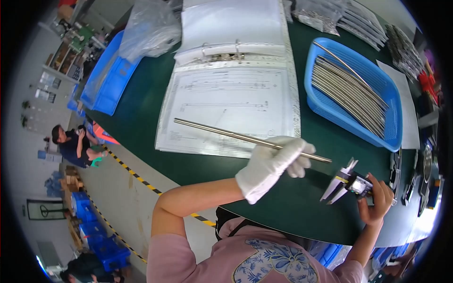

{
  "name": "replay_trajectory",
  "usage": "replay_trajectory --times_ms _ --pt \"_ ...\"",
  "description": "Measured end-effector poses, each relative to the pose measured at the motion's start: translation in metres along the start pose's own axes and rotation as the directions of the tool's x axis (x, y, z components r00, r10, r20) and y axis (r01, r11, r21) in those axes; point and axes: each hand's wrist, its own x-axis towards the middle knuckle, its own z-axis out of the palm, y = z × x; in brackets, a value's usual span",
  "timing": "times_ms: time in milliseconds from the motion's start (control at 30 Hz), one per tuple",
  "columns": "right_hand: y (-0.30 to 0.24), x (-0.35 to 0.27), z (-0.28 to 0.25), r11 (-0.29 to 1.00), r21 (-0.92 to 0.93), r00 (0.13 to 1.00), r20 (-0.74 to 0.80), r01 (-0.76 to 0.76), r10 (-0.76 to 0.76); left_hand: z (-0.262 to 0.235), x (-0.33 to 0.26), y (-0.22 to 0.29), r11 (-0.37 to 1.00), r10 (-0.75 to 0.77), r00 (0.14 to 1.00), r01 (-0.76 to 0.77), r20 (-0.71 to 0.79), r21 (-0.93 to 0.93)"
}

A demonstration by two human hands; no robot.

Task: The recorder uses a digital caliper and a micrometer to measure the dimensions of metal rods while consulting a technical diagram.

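Observation:
My left hand (276, 162), in a white glove, is closed around a thin metal rod (214, 129). The rod slants across the lower part of an open ring binder (226, 111) with drawing sheets, its right end reaching past my fingers. Bare, my right hand (376, 202) grips a digital caliper (348, 183) by its body. The caliper's jaws point left, parted, with nothing between them, a little below the rod's right end. Beyond, a blue plastic basket (315, 104) holds many similar metal rods (349, 89), one lying across the others.
A blue bin (106, 89) with clear plastic bags (150, 30) stands at the far left. Bagged parts (361, 23) lie at the back right. Several hand tools (417, 174) line the right table edge. A seated person (78, 146) is on the left, away from the table.

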Motion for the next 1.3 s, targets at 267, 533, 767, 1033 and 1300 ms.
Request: replay_trajectory --times_ms 267,533,767,1033,1300 --pt "0.005 -0.011 0.009 0.998 -0.031 0.996 0.063 -0.058 0.06 -0.007 0.006 -0.005 0.996 -0.044 0.999 0.042 0.026 0.084" --pt "0.0 -0.015 0.011 0.996 -0.082 0.998 0.051 -0.021 0.025 -0.001 0.004 -0.017 0.998 -0.036 0.989 0.028 0.142 0.057" --pt "-0.038 0.026 0.019 0.999 0.028 0.994 0.101 0.036 -0.039 0.005 0.003 -0.035 0.995 -0.037 0.978 0.055 0.203 -0.083" --pt "-0.053 0.048 0.026 0.987 0.031 0.988 0.017 0.155 -0.155 0.001 0.001 -0.028 0.984 -0.079 0.971 0.112 0.227 -0.138" --pt "-0.057 0.061 0.024 0.981 -0.049 0.982 -0.013 0.189 -0.19 -0.004 0.003 -0.02 0.978 -0.087 0.979 0.119 0.183 -0.172"
